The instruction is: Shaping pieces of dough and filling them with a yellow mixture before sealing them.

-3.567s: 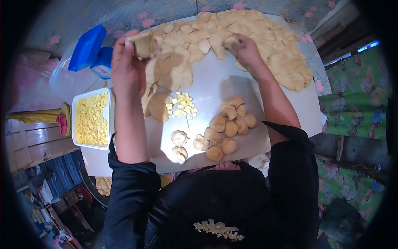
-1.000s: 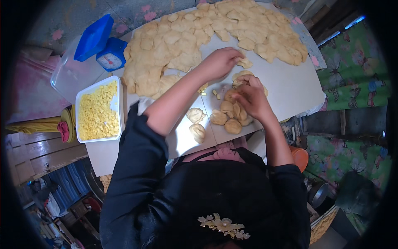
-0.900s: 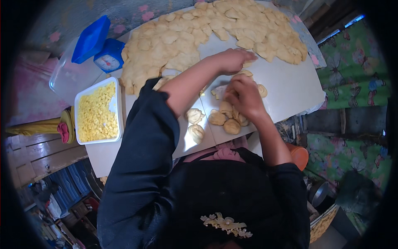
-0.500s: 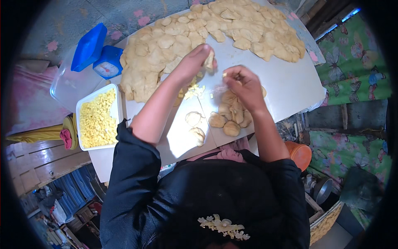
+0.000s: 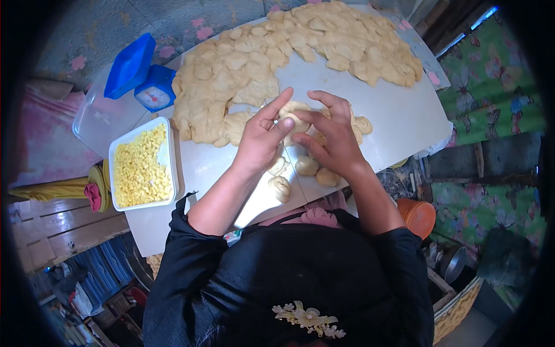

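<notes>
A small piece of pale dough is held up over the middle of the table between my hands. My left hand supports it from the left, its thumb pressed on the near side. From the right, the curved fingers and thumb of my right hand close on the same piece. Below my hands lie a shaped dough ball and other lumps, partly covered by my right hand. A broad mass of torn dough pieces spreads across the table's far side.
At the left stands a white tub of small yellow cubes. Behind it is a blue kitchen scale with a tilted pan. An orange bucket sits beyond the table's right edge.
My hands have come together over the table. My left hand has moved nearer to me, and my right hand now touches the dough piece instead of pinching a small yellow bit.
</notes>
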`<control>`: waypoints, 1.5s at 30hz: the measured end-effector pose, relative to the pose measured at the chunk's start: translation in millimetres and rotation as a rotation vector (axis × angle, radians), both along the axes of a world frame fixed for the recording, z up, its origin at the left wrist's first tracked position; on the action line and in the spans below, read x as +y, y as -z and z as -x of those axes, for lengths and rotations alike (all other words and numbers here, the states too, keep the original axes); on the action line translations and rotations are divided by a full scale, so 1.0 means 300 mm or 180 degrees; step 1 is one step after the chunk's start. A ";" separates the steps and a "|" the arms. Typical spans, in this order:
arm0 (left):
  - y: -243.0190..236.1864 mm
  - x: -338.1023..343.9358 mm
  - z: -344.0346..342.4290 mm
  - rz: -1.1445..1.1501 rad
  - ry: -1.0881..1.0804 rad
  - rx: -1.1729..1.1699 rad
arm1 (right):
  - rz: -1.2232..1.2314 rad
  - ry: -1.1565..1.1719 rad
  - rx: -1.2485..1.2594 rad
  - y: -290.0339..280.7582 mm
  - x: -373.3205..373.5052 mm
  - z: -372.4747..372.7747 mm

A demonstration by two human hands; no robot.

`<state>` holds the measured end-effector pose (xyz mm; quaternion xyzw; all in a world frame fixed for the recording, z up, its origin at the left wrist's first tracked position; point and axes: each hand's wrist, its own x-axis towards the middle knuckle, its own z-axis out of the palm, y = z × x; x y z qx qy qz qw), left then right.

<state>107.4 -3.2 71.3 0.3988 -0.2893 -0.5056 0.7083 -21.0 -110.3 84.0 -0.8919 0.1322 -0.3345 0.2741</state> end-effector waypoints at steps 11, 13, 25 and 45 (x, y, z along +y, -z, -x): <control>0.008 0.013 0.073 -0.0044 0.0305 0.0039 | -0.2516 -0.0418 -0.1215 0.090 0.109 0.067; 0.024 0.021 0.096 -0.0089 0.0263 0.0214 | -0.1809 -0.0412 -0.0489 0.053 0.111 0.110; 0.088 0.223 0.000 -0.0328 0.0489 -0.4546 | -0.1755 0.0830 -0.0178 0.164 -0.250 0.203; 0.181 0.005 0.104 -0.0085 0.0105 -0.4524 | 0.0618 -0.0222 0.1247 0.178 -0.090 0.233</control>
